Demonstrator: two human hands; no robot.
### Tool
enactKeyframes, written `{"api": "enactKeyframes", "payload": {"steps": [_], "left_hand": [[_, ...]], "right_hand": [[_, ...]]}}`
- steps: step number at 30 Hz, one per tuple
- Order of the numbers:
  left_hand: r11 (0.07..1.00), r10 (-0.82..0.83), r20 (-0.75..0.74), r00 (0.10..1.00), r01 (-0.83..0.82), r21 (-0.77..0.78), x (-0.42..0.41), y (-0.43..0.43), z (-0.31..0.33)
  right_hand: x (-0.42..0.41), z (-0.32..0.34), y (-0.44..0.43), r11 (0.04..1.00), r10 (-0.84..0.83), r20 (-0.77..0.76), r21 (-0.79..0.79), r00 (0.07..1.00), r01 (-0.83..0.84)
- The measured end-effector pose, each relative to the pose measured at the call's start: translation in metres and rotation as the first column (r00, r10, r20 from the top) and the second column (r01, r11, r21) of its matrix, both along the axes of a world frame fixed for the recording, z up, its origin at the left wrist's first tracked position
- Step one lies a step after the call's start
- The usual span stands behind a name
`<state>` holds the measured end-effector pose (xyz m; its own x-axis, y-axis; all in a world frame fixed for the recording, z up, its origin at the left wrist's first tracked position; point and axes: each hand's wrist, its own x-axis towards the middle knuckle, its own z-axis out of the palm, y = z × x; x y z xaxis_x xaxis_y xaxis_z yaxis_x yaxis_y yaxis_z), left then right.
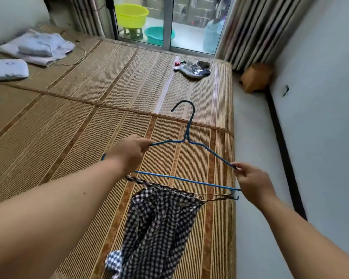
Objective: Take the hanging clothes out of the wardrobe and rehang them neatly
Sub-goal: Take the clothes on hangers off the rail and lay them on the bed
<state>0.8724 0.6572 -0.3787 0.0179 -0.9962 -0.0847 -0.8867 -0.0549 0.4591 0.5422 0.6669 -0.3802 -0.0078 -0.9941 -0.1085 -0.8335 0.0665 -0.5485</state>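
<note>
Bedroom with a big bed [73, 109] covered in a woven bamboo mat, folded bedding [38, 47] up in the far left corner, a sliding glass door [169, 21] at the back with a yellow basin [131, 15] outside. No wardrobe in sight from the head view.

Both arms are stretched out over the mat. The left hand [129, 153] is pinched around the left shoulder of a blue wire hanger [186, 179], and the right hand [250, 179] grips the right shoulder near the end. A checked garment [159, 224] dangles below by thin braided straps [216, 197], which look caught on the little end hooks.

Looks like the off-the-hanger or re-seating step. Next move probably needs one hand freed to work a strap, without dropping the hanger
</note>
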Motion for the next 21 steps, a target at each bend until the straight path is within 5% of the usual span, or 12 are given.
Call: {"api": "enactKeyframes", "payload": {"steps": [13,21], "left_hand": [[0.985,0.115,-0.013,0.993,-0.113,0.129,0.011,-0.131,-0.271],[0.975,0.2,-0.034,0.979,-0.196,0.102,0.006,-0.165,-0.353]], "right_hand": [[0.034,-0.271,-0.117,0.973,-0.217,-0.022,0.078,0.976,0.218],[0.043,-0.35,-0.153,0.957,-0.25,-0.122,0.118,0.96,0.264]]}}
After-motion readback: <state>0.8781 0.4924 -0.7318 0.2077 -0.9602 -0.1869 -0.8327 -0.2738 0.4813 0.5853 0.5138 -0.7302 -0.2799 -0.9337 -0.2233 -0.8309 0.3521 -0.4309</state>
